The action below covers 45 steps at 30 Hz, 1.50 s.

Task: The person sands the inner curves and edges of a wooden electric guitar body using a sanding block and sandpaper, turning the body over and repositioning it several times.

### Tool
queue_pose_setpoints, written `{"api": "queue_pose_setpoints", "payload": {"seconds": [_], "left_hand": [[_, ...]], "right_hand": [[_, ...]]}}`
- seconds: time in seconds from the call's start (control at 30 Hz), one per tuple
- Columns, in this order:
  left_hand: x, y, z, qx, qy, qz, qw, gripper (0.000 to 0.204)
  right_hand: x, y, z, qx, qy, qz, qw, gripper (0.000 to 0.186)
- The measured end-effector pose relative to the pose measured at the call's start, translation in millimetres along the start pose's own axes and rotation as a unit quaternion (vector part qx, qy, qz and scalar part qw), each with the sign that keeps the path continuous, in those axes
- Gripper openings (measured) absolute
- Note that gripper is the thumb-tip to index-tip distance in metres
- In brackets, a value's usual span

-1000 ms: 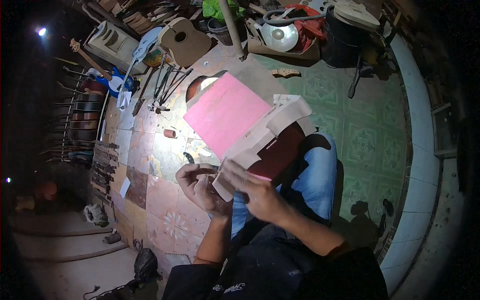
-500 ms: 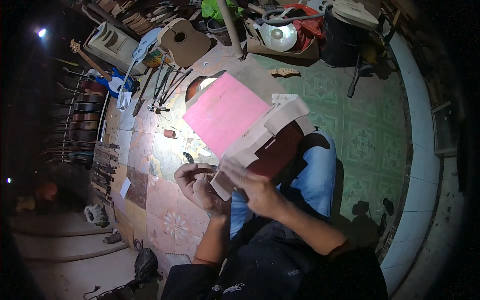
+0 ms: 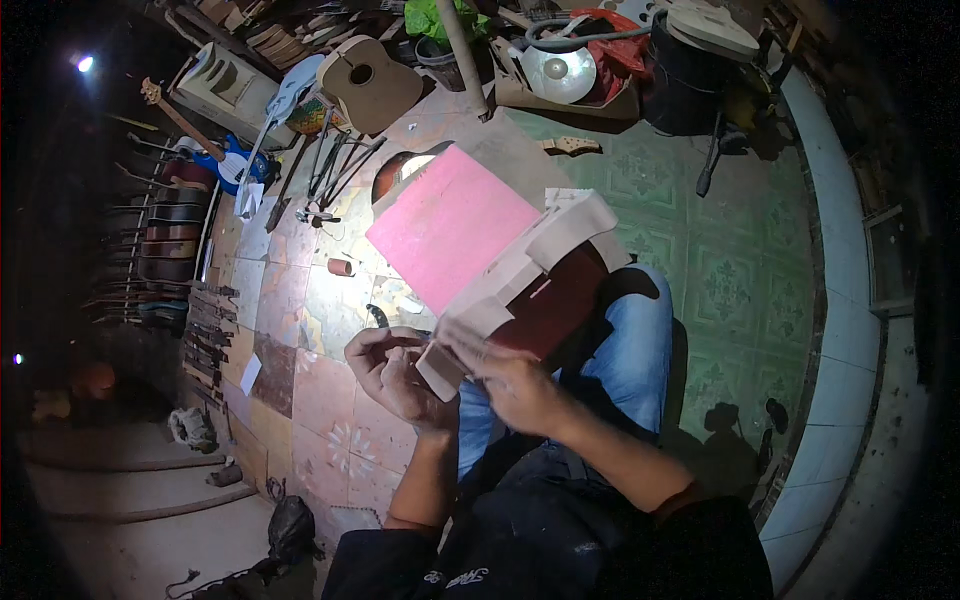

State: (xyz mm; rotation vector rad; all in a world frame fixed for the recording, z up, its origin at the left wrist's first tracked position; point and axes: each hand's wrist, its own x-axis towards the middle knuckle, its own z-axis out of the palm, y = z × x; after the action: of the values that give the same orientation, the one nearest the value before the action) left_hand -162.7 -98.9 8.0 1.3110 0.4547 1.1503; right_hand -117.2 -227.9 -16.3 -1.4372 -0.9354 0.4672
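Lying along the lower-right edge of the pink sheet (image 3: 455, 230): a pale, curvy-edged wooden piece (image 3: 572, 228).
Below the sheet, the left hand (image 3: 395, 378) curls half open at the piece's near end, its hold unclear; the right hand (image 3: 512, 385) reaches flattish over that end, too blurred to tell its grip; the wood looks stiff, matte, fairly light, probably best held by its thick rim.

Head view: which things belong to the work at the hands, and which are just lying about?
Likely in use:
pale wooden piece at the hands
pink sheet partly under it

Lying about:
blue guitar
unfinished guitar body
reddish roll
white paper
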Motion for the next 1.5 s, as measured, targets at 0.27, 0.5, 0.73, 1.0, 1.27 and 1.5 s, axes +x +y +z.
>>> {"api": "queue_pose_setpoints", "payload": {"seconds": [0.27,0.5,0.73,1.0,1.27,1.5], "left_hand": [[-1,-4,-6,-0.022,-0.013,-0.016,1.0,0.03],[-4,-9,-6,-0.063,-0.006,0.02,0.998,0.036],[16,-16,-1,-0.035,0.046,0.174,0.983,0.052],[29,-16,1,-0.02,0.029,0.181,0.983,0.06],[63,-37,8,0.167,0.109,0.183,0.963,0.036],[48,-61,17,0.178,0.165,0.082,0.967,0.079]], "right_hand": [[7,-1,-5,-0.037,0.022,-0.005,0.999,0.06],[9,-17,-10,-0.022,0.019,0.017,0.999,0.055],[37,-56,-50,-0.093,0.236,-0.044,0.966,0.052],[50,-23,-62,-0.221,0.123,0.002,0.967,0.065],[99,-10,-36,-0.236,0.11,-0.006,0.965,0.071],[123,-5,-7,-0.241,0.117,-0.02,0.963,0.068]]}}
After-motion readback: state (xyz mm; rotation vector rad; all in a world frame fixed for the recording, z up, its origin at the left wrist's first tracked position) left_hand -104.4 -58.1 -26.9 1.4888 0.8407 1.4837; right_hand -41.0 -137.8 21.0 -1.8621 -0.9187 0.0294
